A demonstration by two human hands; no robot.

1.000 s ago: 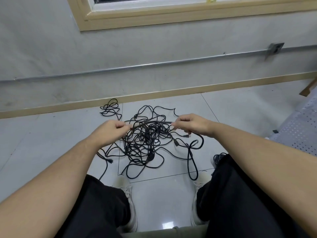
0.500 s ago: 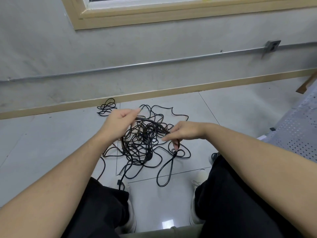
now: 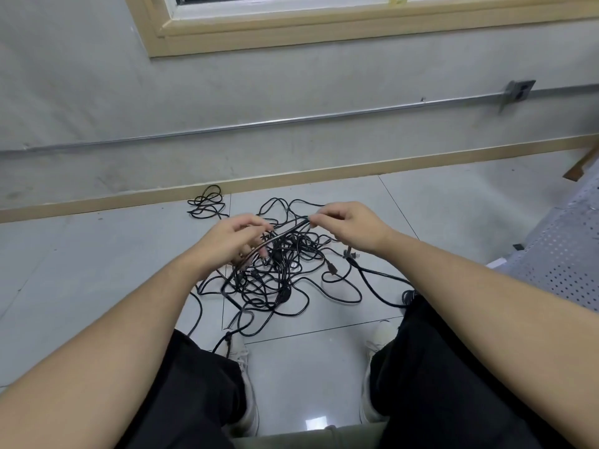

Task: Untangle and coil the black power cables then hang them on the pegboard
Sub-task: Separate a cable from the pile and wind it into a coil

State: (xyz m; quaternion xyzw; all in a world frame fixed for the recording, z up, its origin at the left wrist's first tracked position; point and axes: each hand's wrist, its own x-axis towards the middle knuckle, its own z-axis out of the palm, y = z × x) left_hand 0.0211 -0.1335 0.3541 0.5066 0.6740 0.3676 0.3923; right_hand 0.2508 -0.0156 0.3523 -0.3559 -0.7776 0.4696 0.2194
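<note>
A seated person's knees in black trousers (image 3: 201, 384) and pale shoes (image 3: 377, 343) frame the glossy tiled floor (image 3: 97, 286), both bare forearms reaching forward over it. Just ahead of the shoes, a tangle of black cables (image 3: 275, 280) sprawls across the tiles, loops trailing toward the left shoe and toward the right knee, with a plug (image 3: 351, 254) lying at the tangle's right edge. Above the heap, the left hand (image 3: 231, 239) curls its fingers around a doubled length of cable (image 3: 285, 231), while the right hand (image 3: 348, 223) pinches the same length at its upper end between fingertips and thumb, the strand drawn taut and slanting between the two. Farther back, a smaller bundle (image 3: 207, 204) lies apart against the tan baseboard (image 3: 421, 160). At right, a perforated grey panel (image 3: 557, 254) enters the frame. A metal conduit (image 3: 291, 119) runs along the grey wall to a junction box (image 3: 520, 90), beneath a tan window frame (image 3: 324, 30).
</note>
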